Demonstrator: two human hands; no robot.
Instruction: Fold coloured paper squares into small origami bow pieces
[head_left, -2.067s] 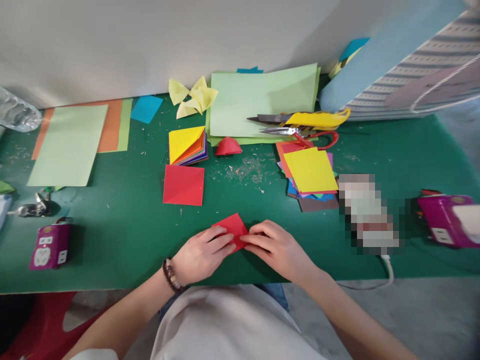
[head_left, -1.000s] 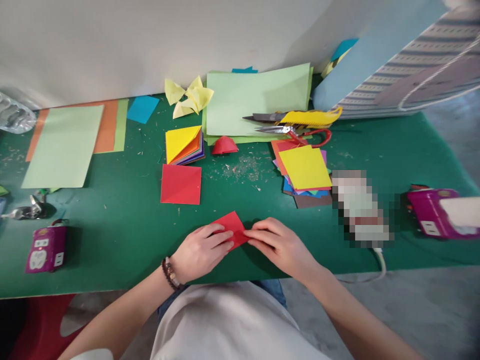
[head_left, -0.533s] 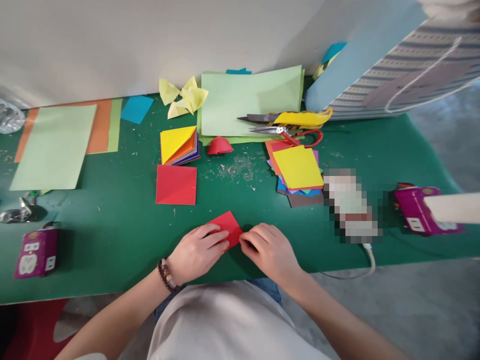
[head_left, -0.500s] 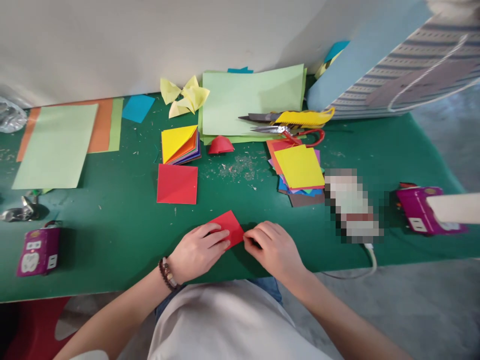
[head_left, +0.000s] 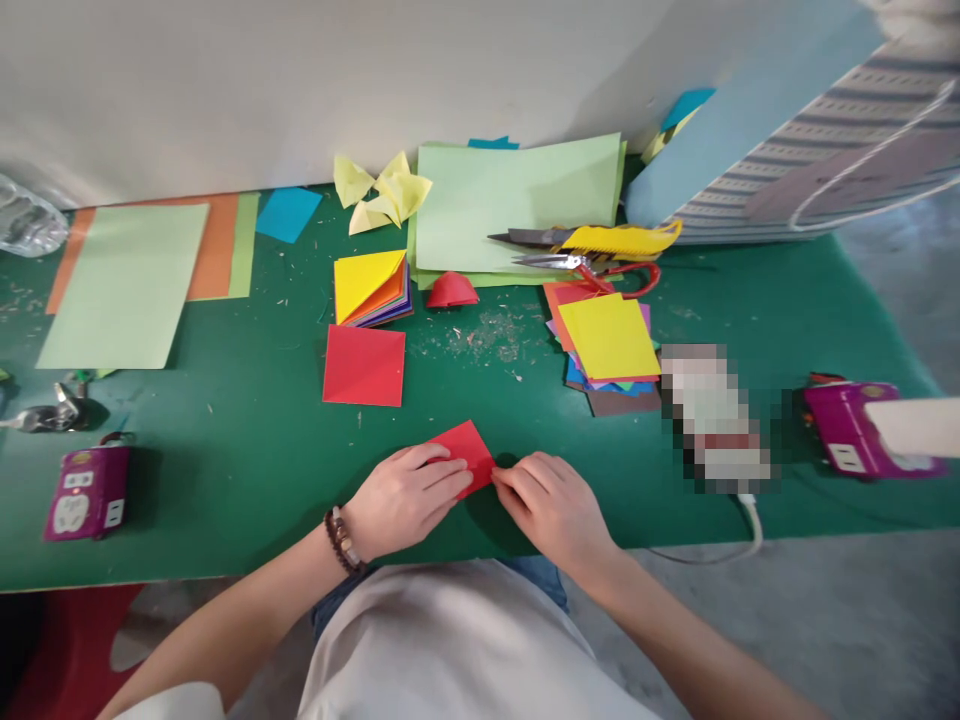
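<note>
A small folded red paper [head_left: 466, 446] lies on the green table [head_left: 247, 450] near its front edge. My left hand [head_left: 405, 500], with a bead bracelet at the wrist, lies on the paper's left part with fingers stretched flat, pressing it down. My right hand [head_left: 551, 505] has its fingers curled and pinched at the paper's right corner. A flat red square [head_left: 364, 365] lies just beyond, to the left.
Farther back lie a stack of coloured squares [head_left: 373, 290], a yellow-topped pile [head_left: 609, 340], scissors [head_left: 600, 268], a yellow-handled tool [head_left: 600, 238], light green sheets [head_left: 517, 200] and yellow folded pieces [head_left: 382, 188]. Purple sockets [head_left: 82, 497] [head_left: 855, 440] sit at both sides.
My right hand has drawn back slightly and curled its fingers at the paper's right corner. The left hand has stayed flat on the paper. The view shifted a little.
</note>
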